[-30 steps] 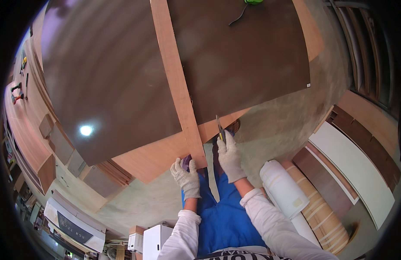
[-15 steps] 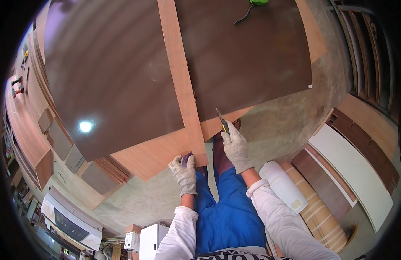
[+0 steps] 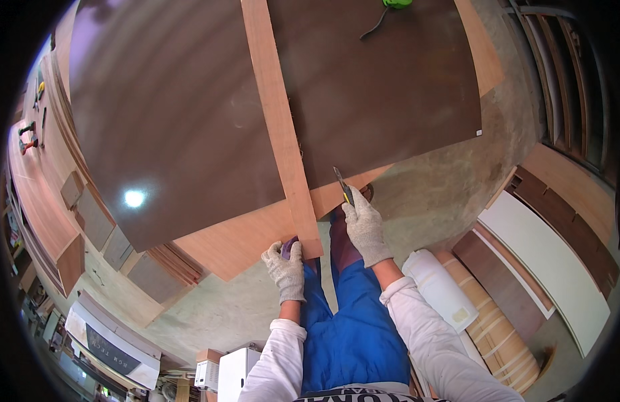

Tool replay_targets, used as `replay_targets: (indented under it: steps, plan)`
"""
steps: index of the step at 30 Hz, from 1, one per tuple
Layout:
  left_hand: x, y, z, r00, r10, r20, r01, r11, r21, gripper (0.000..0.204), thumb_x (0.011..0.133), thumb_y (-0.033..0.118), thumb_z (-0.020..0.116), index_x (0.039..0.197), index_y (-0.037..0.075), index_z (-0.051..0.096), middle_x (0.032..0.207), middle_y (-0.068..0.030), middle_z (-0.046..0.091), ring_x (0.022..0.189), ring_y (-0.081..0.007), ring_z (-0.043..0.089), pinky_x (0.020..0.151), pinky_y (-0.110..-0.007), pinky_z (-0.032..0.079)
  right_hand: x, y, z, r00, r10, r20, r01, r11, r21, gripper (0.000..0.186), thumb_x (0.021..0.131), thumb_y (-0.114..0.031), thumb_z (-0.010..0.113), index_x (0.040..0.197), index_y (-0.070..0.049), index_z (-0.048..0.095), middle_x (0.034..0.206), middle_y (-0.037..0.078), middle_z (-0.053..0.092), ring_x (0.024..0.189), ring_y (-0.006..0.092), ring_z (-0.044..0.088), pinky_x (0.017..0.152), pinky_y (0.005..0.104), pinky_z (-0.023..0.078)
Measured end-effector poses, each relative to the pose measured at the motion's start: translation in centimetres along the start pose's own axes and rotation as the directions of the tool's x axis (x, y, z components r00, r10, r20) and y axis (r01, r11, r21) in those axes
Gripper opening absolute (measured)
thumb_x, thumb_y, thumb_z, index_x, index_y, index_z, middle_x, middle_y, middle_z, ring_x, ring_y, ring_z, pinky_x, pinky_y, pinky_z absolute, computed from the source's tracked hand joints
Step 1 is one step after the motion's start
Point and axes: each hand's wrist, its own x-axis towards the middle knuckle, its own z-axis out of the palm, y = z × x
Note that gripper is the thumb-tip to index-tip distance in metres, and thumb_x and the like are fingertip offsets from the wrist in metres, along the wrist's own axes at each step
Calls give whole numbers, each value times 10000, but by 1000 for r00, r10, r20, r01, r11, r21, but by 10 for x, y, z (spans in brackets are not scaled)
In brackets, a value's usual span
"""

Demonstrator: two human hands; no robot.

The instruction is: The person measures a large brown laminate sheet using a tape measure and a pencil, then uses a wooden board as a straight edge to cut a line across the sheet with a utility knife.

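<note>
A brown sheet (image 3: 182,120) lies before me, with a long, narrow wooden strip (image 3: 278,120) across it. My right hand (image 3: 365,228), in a pale knit glove, grips what looks like a utility knife (image 3: 349,194) with a yellow and black handle. Its metal tip points at the sheet's near edge, right of the strip. Beside the strip's near end is my gloved left hand (image 3: 284,270), fingers and thumb apart. Something purple shows between them; I cannot tell what it is. A light wooden board (image 3: 239,242) sticks out from under the brown sheet.
A green tool with a dark strap (image 3: 397,3) lies on the sheet's far part. Stacked boards (image 3: 62,221) stand along the left. To the right are a white wrapped roll (image 3: 438,288), a tan roll (image 3: 495,331) and a curved-looking white panel (image 3: 544,268).
The view has shifted very slightly. Both hands and the knife stay almost in the same place, and the strip has not visibly moved.
</note>
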Motion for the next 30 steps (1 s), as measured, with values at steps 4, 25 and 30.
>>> replay_targets:
  steps: [4,25,30]
  plan:
    - [-1,6,2,1000,17,-1,-17,1000,2,519,874,333,843,1197,-10,627,1138,-173,580,1077,-332,601,975,-439,497,2,0,-3,987,-144,-72,135,983,-124,454,1027,-225,619,1458,-94,559,1201,219,718,1088,425,689,909,501,555]
    - [-16,118,65,973,225,60,-233,932,279,959,820,448,814,1508,-72,396,1201,-262,612,1121,-438,620,954,-517,496,45,-72,-60,963,-91,255,205,859,-468,224,865,-186,645,948,15,697,907,259,725,912,407,734,796,500,589]
    - [-17,124,70,967,232,101,-252,921,297,877,848,336,789,1511,-79,390,1189,-260,619,1101,-439,631,934,-522,501,49,-74,-57,958,58,280,76,892,-445,272,892,-243,666,1001,5,680,959,259,739,941,414,740,818,511,597]
